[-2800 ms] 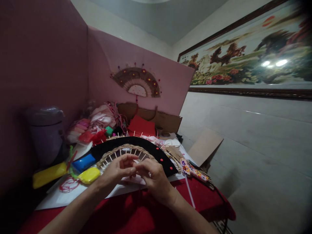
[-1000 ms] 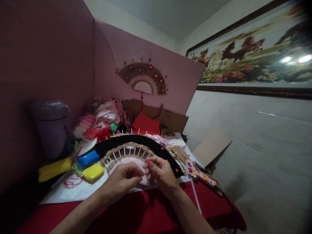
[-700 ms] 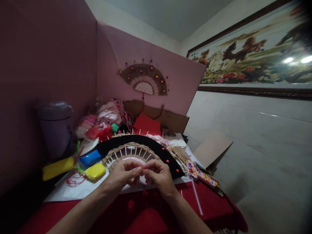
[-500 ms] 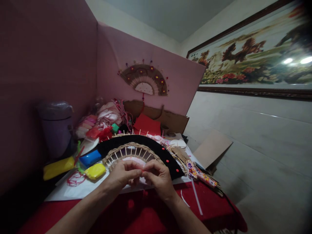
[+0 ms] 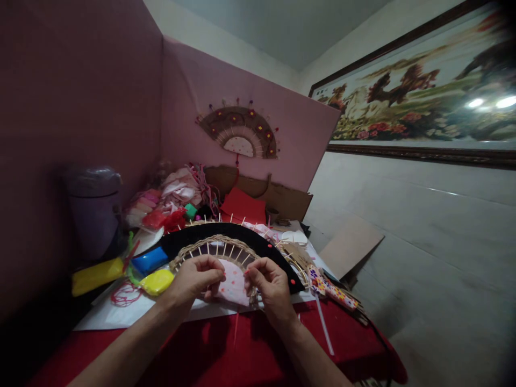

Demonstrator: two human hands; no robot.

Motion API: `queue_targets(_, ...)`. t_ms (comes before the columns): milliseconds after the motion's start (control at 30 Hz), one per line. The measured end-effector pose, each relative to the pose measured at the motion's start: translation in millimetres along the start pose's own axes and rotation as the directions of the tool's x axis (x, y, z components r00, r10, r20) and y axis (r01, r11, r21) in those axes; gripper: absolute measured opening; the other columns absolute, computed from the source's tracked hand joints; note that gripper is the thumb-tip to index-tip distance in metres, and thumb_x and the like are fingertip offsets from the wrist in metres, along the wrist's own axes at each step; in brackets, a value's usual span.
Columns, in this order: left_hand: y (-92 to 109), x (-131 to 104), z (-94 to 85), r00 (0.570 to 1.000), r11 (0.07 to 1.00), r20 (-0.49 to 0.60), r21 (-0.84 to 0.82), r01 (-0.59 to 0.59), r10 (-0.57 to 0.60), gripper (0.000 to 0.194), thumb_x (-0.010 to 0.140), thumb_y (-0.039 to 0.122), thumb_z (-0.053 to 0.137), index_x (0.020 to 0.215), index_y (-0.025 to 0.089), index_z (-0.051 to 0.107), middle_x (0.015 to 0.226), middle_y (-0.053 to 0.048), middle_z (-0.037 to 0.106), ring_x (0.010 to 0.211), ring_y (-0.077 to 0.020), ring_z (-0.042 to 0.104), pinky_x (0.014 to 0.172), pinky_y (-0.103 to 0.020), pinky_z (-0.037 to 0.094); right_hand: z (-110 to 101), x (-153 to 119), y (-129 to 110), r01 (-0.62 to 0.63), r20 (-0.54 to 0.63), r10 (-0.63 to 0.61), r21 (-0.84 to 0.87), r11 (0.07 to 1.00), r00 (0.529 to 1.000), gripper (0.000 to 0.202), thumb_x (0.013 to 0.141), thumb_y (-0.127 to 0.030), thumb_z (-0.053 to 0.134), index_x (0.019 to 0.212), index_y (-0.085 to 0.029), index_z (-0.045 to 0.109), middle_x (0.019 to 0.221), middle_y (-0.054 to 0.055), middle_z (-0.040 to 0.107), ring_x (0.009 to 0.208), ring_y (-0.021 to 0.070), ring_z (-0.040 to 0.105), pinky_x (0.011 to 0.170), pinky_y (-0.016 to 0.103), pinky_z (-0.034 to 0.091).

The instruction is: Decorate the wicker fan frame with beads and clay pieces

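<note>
My left hand [image 5: 194, 283] is closed in a pinch, with a small bit of red clay [image 5: 223, 275] showing at the fingertips. A similar red bit [image 5: 246, 272] shows between the thumb and fingers of my right hand [image 5: 273, 290], a short gap away. Both hands hover over the near side of a fan-shaped craft piece. It has a black fabric band [image 5: 237, 230], a braided straw arch [image 5: 217, 238] with pale sticks, and a dotted pink half-round base [image 5: 234, 282]. Red dots [image 5: 292, 281] sit on the black band's right part; my right hand hides some of it.
Yellow [image 5: 157, 281] and blue [image 5: 150, 261] clay packets lie left, near a pink string coil [image 5: 126, 294]. A lidded purple container [image 5: 95, 215] stands behind. Flower-patterned strips [image 5: 332, 293] and a clear stick [image 5: 324, 325] lie right. A finished fan [image 5: 237, 131] hangs on the pink board.
My hands have drawn apart from their fingertip-to-fingertip contact, the left going left and the right slightly right. The dotted pink base shows between them, and a red bit appears at each hand's fingertips.
</note>
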State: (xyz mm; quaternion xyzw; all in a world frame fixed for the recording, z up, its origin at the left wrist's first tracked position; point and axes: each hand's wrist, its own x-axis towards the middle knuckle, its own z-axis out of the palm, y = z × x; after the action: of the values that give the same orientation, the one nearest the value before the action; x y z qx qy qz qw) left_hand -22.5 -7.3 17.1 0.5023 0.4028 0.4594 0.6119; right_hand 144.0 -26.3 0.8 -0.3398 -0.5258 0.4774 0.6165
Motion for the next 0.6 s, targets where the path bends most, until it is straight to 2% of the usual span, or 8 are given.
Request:
queue_targets(67, 1.6, -2.1, -1.7, 1.000, 0.999, -0.004, -0.042, -0.017, 0.017, 0.025, 0.056, 0.025, 0.069, 0.076, 0.013, 0.062, 0.050, 0.003, 0.057, 0.040, -0.0066, 0.044, 0.040, -0.017, 0.028, -2.6, 2.8, -0.3, -0.053, -0.018, 0.055, 0.075, 0.996, 0.998, 0.022, 0.073, -0.034, 0.070, 0.080, -0.016, 0.059, 0.059, -0.002, 0.060, 0.044, 0.0081, 0.052, 0.040, 0.018, 0.042)
queue_targets(133, 1.0, -4.4, -1.9, 0.998, 0.998, 0.059, -0.054, -0.024, 0.027, 0.029, 0.061, 0.029, 0.069, 0.085, 0.012, 0.063, 0.054, 0.002, 0.057, 0.043, -0.0055, 0.043, 0.042, -0.017, 0.029, -4.5, 4.4, 0.3, -0.106, -0.006, 0.107, 0.113, 0.988, 0.994, 0.027, 0.073, -0.038, 0.070, 0.083, -0.015, 0.060, 0.058, -0.002, 0.060, 0.040, 0.0068, 0.050, 0.035, 0.017, 0.040)
queue_targets(267, -0.5, -6.5, -0.4, 0.975, 0.998, 0.216, 0.010, -0.059, 0.056, 0.029, 0.069, 0.039, 0.067, 0.079, 0.013, 0.061, 0.052, 0.002, 0.054, 0.045, -0.0060, 0.044, 0.044, -0.018, 0.030, -6.9, 5.0, 2.8, -0.188, 0.033, 0.185, 0.150, 0.971, 0.982, 0.034, 0.070, -0.044, 0.071, 0.074, -0.013, 0.059, 0.049, -0.004, 0.056, 0.032, 0.0042, 0.043, 0.029, 0.014, 0.032)
queue_targets(367, 1.3, -7.0, -0.1, 0.973, 0.996, 0.225, 0.059, -0.067, 0.052, 0.033, 0.069, 0.045, 0.066, 0.074, 0.013, 0.058, 0.054, 0.001, 0.055, 0.045, -0.0071, 0.046, 0.044, -0.018, 0.030, -8.0, 5.5, 3.1, -0.225, 0.079, 0.213, 0.193, 0.955, 0.974, 0.039, 0.065, -0.048, 0.074, 0.069, -0.015, 0.053, 0.047, -0.004, 0.057, 0.031, 0.0053, 0.044, 0.028, 0.014, 0.033)
queue_targets(467, 3.6, -8.2, 0.6, 0.974, 0.995, 0.224, 0.076, -0.064, 0.046, 0.035, 0.069, 0.047, 0.066, 0.071, 0.014, 0.056, 0.055, 0.000, 0.057, 0.047, -0.0081, 0.047, 0.043, -0.019, 0.031, -8.2, 6.3, 2.2, -0.228, 0.092, 0.214, 0.192, 0.954, 0.972, 0.040, 0.061, -0.045, 0.078, 0.064, -0.016, 0.050, 0.052, -0.002, 0.060, 0.035, 0.0074, 0.050, 0.029, 0.015, 0.038)
queue_targets(600, 4.3, -9.5, 2.6, 0.974, 0.997, 0.224, 0.061, -0.051, 0.036, 0.036, 0.069, 0.048, 0.066, 0.071, 0.013, 0.057, 0.055, 0.000, 0.057, 0.047, -0.0081, 0.048, 0.045, -0.019, 0.033, -7.1, 5.9, 1.9, -0.188, 0.045, 0.183, 0.163, 0.968, 0.982, 0.035, 0.061, -0.042, 0.078, 0.066, -0.014, 0.057, 0.050, -0.003, 0.057, 0.033, 0.0052, 0.045, 0.028, 0.015, 0.035)
